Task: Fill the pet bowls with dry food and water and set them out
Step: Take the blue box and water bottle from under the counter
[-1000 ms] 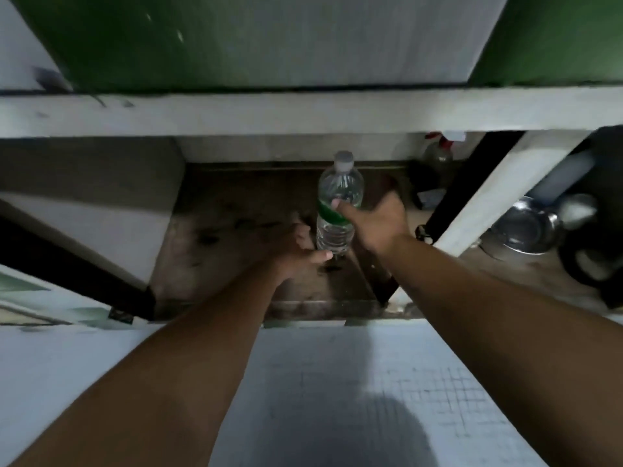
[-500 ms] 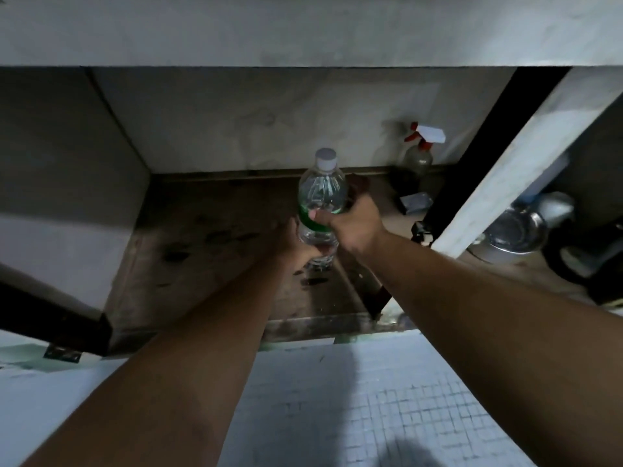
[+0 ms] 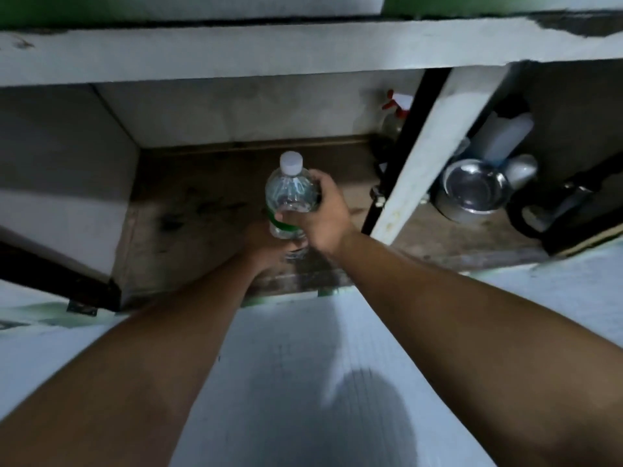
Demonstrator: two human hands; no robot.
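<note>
A clear plastic water bottle (image 3: pixel 289 193) with a white cap and green label stands inside the open cabinet under the counter. My right hand (image 3: pixel 325 214) grips it around the middle, fingers wrapped over its right side. My left hand (image 3: pixel 266 246) is at the bottle's base, cupping it from below and the left; its fingers are mostly hidden. A shiny steel pet bowl (image 3: pixel 472 190) sits in the neighbouring compartment to the right, behind the white divider post.
A white post (image 3: pixel 428 153) and a dark door edge separate the two compartments. A spray bottle (image 3: pixel 397 112) stands at the back right. A black object (image 3: pixel 566 210) lies right of the bowl. The counter slab (image 3: pixel 236 52) overhangs above; white tiled floor (image 3: pixel 303 382) lies below.
My right hand closed fully around the bottle and my left hand moved under its base. The bottle has tilted toward me and come slightly forward in the cabinet.
</note>
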